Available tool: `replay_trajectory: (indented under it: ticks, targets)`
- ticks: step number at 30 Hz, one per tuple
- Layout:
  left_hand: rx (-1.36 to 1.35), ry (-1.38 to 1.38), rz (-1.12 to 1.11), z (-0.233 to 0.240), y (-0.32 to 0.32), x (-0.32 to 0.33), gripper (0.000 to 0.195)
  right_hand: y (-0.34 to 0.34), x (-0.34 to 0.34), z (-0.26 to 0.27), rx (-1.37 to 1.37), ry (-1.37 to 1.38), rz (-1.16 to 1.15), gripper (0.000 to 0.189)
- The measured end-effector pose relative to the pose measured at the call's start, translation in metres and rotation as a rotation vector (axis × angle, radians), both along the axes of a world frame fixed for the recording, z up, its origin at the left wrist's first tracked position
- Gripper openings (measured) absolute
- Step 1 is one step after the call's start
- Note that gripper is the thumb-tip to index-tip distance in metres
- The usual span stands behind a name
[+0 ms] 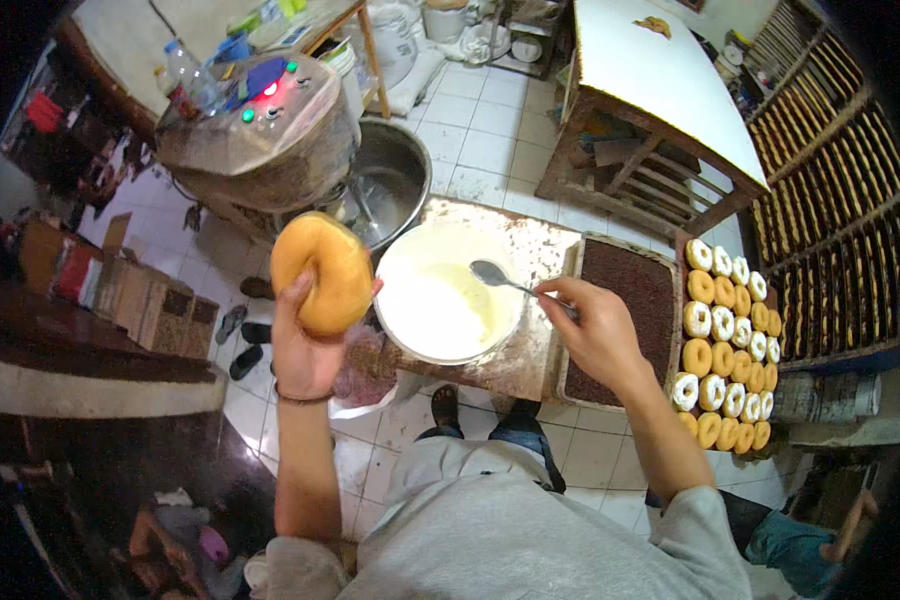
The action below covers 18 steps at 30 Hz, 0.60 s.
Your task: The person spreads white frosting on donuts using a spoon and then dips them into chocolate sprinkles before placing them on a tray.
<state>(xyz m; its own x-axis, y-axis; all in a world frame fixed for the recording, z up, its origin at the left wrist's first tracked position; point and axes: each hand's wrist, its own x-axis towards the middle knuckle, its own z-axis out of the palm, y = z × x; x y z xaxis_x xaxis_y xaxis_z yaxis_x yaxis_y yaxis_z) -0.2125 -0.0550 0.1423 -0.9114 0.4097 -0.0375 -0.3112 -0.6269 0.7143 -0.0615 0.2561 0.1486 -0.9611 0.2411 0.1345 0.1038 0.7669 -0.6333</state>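
Raised at the left, my left hand (311, 352) holds a plain ring doughnut (345, 281), with the thumb at its hole. My right hand (596, 330) grips the handle of a metal spoon (489, 273); the spoon's bowl is over a white tub (450, 358) of pale cream, near its right inner side. The tub stands on a worn wooden table (521, 379). Beside my right hand lies a tray of dark brown crumbs or sprinkles (622, 300). Farther right, rows of doughnuts (721, 322) fill a board, some plain and some coated white.
Behind the tub stand a steel mixing bowl (390, 187) and a machine (262, 150) with lit buttons. A white-topped table (660, 82) is at the upper right, beside loaded racks (832, 210). Parts of other people show at the lower left and lower right. Footwear lies on the tiled floor.
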Motion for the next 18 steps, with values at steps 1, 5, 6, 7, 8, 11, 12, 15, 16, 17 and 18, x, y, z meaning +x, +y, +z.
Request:
replay_trajectory:
  ticks: [1,5,6,7,8,11,12,15,16,17,18]
  targets:
    - [-0.036,-0.008,0.004,-0.016,-0.033,0.004,0.060,-0.014,-0.026,-0.002,0.195,-0.119,0.076,0.019]
    - [-0.012,-0.167,-0.016,-0.079,-0.091,0.044,0.059,-0.039,-0.116,-0.094,0.714,-0.199,0.328,0.016]
    - [-0.053,-0.158,-0.033,-0.090,-0.093,0.051,0.060,-0.036,-0.133,-0.122,0.793,-0.168,0.352,0.015]
    - [0.139,-0.322,-0.043,-0.096,-0.092,0.061,0.062,-0.042,-0.143,-0.132,0.869,-0.134,0.391,0.014]
    - [0.345,-0.501,-0.038,-0.102,-0.089,0.070,0.064,-0.042,-0.144,-0.141,0.865,-0.233,0.393,0.014]
    - [0.199,-0.507,-0.113,-0.093,-0.066,0.084,0.064,-0.056,-0.144,-0.132,0.821,-0.445,0.418,0.014]
    - [0.190,-0.563,-0.177,-0.093,-0.063,0.080,0.065,-0.060,-0.141,-0.126,0.792,-0.461,0.425,0.013]
    - [0.174,-0.744,-0.201,-0.133,-0.056,0.088,0.062,-0.062,-0.131,-0.121,0.721,-0.497,0.432,0.015]
    - [0.080,-0.616,-0.240,-0.138,-0.053,0.086,0.061,-0.060,-0.129,-0.120,0.696,-0.505,0.428,0.015]
    - [-0.013,-0.490,-0.268,-0.142,-0.051,0.085,0.061,-0.057,-0.128,-0.121,0.668,-0.537,0.423,0.016]
    - [0.071,-0.608,-0.267,-0.142,-0.050,0.083,0.060,-0.056,-0.129,-0.121,0.637,-0.565,0.421,0.017]
